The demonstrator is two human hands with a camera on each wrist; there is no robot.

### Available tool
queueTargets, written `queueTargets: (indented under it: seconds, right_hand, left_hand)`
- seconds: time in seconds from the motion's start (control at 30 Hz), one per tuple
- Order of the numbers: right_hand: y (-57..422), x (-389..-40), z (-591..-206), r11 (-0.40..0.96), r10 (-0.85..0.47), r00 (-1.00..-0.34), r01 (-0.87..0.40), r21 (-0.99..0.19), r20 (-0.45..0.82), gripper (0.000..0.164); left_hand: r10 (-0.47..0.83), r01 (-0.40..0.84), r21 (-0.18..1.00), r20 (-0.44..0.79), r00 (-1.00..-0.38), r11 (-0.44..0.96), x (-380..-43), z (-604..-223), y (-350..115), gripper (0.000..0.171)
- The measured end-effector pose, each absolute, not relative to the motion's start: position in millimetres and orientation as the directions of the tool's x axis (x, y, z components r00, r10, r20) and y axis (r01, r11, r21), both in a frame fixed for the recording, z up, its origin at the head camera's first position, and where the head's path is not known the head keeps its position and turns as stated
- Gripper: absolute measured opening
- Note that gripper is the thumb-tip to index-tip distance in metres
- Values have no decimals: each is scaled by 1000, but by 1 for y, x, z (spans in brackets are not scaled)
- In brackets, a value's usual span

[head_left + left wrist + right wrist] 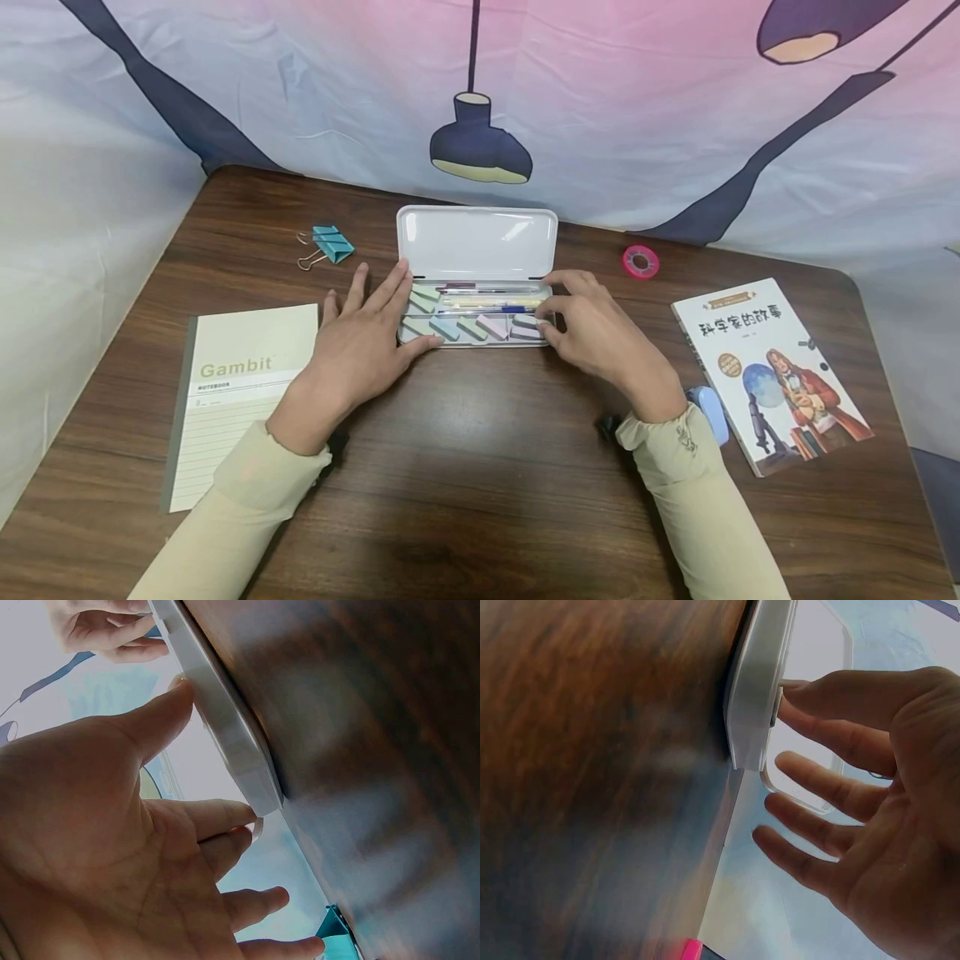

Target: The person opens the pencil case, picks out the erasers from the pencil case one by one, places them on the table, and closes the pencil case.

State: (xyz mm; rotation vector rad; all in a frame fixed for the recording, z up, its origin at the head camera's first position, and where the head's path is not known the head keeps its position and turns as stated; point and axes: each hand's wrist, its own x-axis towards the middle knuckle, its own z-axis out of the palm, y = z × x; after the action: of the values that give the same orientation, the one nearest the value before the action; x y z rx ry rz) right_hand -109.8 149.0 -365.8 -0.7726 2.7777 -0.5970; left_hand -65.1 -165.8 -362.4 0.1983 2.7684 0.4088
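Observation:
A white pencil case [476,343] lies with its lid [476,242] raised. In its back part are several pens [491,304]; pastel block-shaped erasers [444,328] fill the front row and the left end. My left hand [360,354] rests at the left end with fingers spread, thumb on the front rim; the left wrist view shows its fingertips against the case's side. At the right end, my right hand [600,329] pinches a pale purple eraser [527,327] between thumb and index finger in the front right compartment. The other right fingers extend loosely.
A Gambit notebook [240,400] lies left, with a teal binder clip [332,243] behind it. On the right are a pink tape roll [641,262], a book with an illustrated cover [772,375] and a blue object [709,414] partly hidden by my right wrist.

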Motion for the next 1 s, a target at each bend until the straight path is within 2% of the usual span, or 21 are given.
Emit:
queueTargets:
  seconds: [0.23, 0.57, 0.77, 1.0]
  right_hand:
    - [152, -112, -369, 736, -589, -807, -518, -436, -36, 17]
    - [154, -112, -369, 708, -604, -797, -536, -460, -2, 15]
    - [159, -111, -364, 710, -582, -813, -517, -479, 14, 16]
    - [177, -109, -355, 736, -501, -863, -465, -492, 66, 14]
  left_hand:
    - [187, 92, 303, -300, -936, 948, -65, -363, -165, 97]
    - [186, 90, 303, -304, -934, 949, -65, -363, -165, 96]
    - [186, 89, 312, -296, -937, 946, -64, -363, -165, 96]
    - [180, 84, 309, -299, -937, 947, -64, -363, -166, 96]
